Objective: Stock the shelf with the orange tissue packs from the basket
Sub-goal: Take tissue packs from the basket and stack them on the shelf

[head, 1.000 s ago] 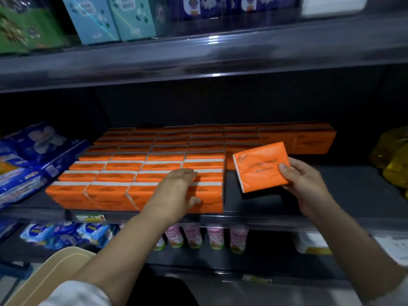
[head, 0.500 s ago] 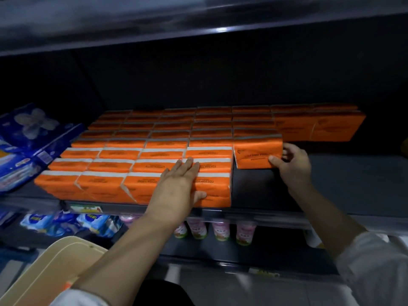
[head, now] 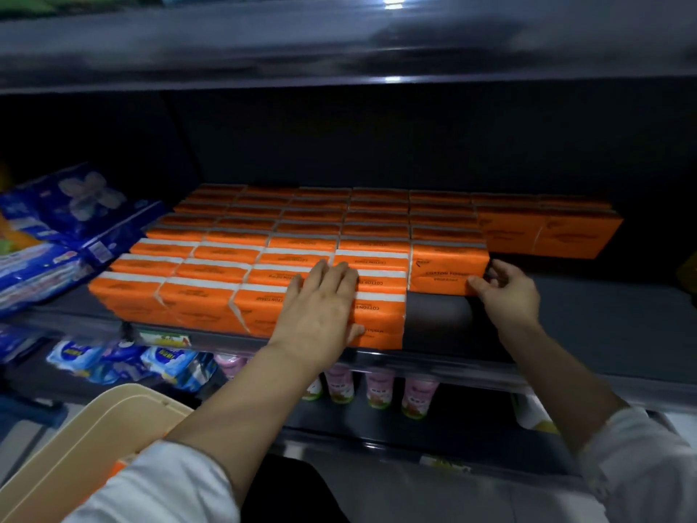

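Observation:
Several rows of orange tissue packs [head: 211, 296] fill the left and middle of the dark shelf [head: 588, 326]. My left hand [head: 320, 307] lies flat with straight fingers on the front packs of the fourth column. One orange pack [head: 445, 268] stands at the front of the fifth column. My right hand [head: 507, 290] holds that pack at its lower right corner, thumb on the front face and fingers curled behind. The beige basket [head: 94, 435] shows at the lower left, with a bit of orange inside.
Blue wrapped packs [head: 71, 224] lean at the shelf's left end. Bare shelf lies in front of and to the right of the held pack. Pink bottles [head: 377, 390] and blue packs [head: 124, 362] sit on the shelf below. Another shelf [head: 339, 43] hangs above.
My right hand brought the orange pack from the air in front of the shelf and set it upright at the front of the fifth column. My left hand stayed on the front packs.

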Action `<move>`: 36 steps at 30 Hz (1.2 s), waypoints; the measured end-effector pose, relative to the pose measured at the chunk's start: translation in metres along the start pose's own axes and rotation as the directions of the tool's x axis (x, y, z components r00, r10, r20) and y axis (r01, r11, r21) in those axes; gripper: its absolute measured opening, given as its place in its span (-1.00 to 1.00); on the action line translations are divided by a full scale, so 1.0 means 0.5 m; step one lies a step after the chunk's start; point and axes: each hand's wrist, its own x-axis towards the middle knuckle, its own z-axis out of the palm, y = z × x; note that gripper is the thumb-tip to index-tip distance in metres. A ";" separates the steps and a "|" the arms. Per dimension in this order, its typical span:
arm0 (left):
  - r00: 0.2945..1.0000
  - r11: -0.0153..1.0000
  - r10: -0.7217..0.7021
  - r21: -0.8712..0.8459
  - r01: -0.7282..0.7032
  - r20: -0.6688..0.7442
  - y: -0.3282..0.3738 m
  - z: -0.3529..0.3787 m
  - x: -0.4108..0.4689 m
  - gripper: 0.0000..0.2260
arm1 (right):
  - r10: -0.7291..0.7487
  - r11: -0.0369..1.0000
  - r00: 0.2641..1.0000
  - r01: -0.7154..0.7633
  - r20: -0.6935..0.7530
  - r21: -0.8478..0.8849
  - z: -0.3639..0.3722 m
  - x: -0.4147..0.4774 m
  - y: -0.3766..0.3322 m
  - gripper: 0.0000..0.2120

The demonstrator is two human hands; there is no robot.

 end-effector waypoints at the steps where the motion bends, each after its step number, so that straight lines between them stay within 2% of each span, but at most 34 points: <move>1: 1.000 1.000 0.014 0.016 -0.013 -0.025 -0.004 -0.009 -0.008 -0.33 | 0.004 1.000 1.000 -0.004 -0.019 -0.025 -0.009 -0.010 -0.005 -0.51; 3: 0.993 0.997 0.066 0.046 -0.062 -0.099 -0.020 -0.030 -0.033 -0.38 | -0.040 0.996 0.998 0.036 -0.052 -0.085 -0.025 -0.045 -0.015 -0.56; 6: 0.949 0.990 0.143 0.049 -0.135 -0.282 -0.071 -0.042 -0.085 -0.57 | -0.216 0.973 0.975 0.210 -0.057 -0.091 -0.032 -0.133 -0.041 -0.67; 7: 0.943 0.991 0.136 0.048 -0.127 -0.303 -0.093 -0.044 -0.108 -0.63 | -0.270 0.961 0.962 0.267 -0.040 -0.075 -0.027 -0.164 -0.051 -0.70; 10: 0.966 1.000 0.015 0.015 -0.012 -0.260 -0.167 -0.037 -0.193 -0.65 | -0.373 0.928 0.923 0.374 0.093 0.005 0.010 -0.260 -0.097 -0.80; 13: 0.975 0.987 -0.158 0.004 0.160 -0.155 -0.249 -0.006 -0.297 -0.65 | -0.414 0.910 0.864 0.391 0.287 0.134 0.079 -0.347 -0.162 -0.86; 16: 0.943 0.946 -0.322 0.015 0.325 -0.089 -0.324 0.020 -0.412 -0.77 | -0.457 0.889 0.765 0.405 0.454 0.212 0.163 -0.431 -0.220 -0.85; 19: 0.877 0.877 -0.479 -0.028 0.479 -0.018 -0.389 0.037 -0.517 -0.75 | -0.481 0.870 0.662 0.439 0.574 0.223 0.251 -0.511 -0.250 -0.84; 22: 0.781 0.779 -0.625 -0.070 0.623 -0.003 -0.431 0.062 -0.599 -0.70 | -0.415 0.894 0.572 0.399 0.708 0.202 0.335 -0.574 -0.256 -0.84; 25: 0.738 0.733 -0.674 -0.100 0.673 0.031 -0.461 0.098 -0.637 -0.66 | -0.312 0.928 0.487 0.341 0.816 0.151 0.406 -0.623 -0.250 -0.86; 29: 0.742 0.734 -0.666 -0.117 0.670 0.071 -0.496 0.128 -0.645 -0.64 | -0.237 0.943 0.416 0.315 0.878 0.105 0.484 -0.668 -0.216 -0.85; 33: 0.720 0.699 -0.670 -0.176 0.694 0.180 -0.541 0.149 -0.650 -0.63 | -0.147 0.914 0.328 0.405 0.933 0.001 0.563 -0.682 -0.150 -0.83; 36: 0.749 0.725 -0.612 -0.199 0.660 0.254 -0.559 0.161 -0.650 -0.63 | -0.030 0.843 0.242 0.527 0.970 -0.105 0.622 -0.687 -0.094 -0.70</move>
